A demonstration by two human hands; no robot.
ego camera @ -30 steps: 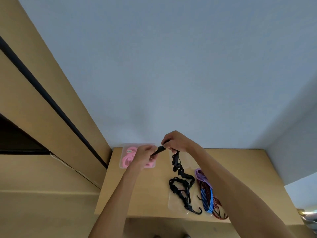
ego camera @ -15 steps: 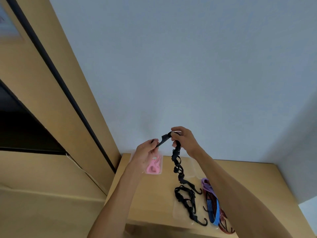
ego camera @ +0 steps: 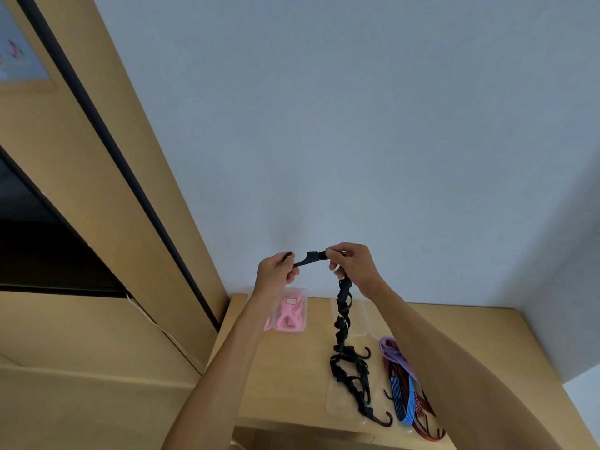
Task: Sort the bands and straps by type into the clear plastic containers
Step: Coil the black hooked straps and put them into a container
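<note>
black strap [ego camera: 341, 315]: held up above the table [ego camera: 292, 384] by both hands; top end stretched level between them, the rest hanging twisted down to a heap with hooks in a clear tray [ego camera: 337, 407] at the near edge.
left hand [ego camera: 276, 274]: fingers curled, pinching the strap's end.
right hand [ego camera: 352, 264]: fingers curled round the strap just beside a small tab, thumb on top.
pink bands [ego camera: 290, 315]: lying in a clear tray [ego camera: 300, 292] at the table's far left, partly hidden by the left forearm.
blue cord [ego camera: 404, 402], red cord [ego camera: 422, 414], purple band [ego camera: 394, 352]: bundled together just right of the black heap; whether they lie in a tray cannot be told.
wall [ego camera: 357, 125]: plain, pale, behind the table.
wooden panel [ego camera: 97, 190]: at left, with a dark strip.
</note>
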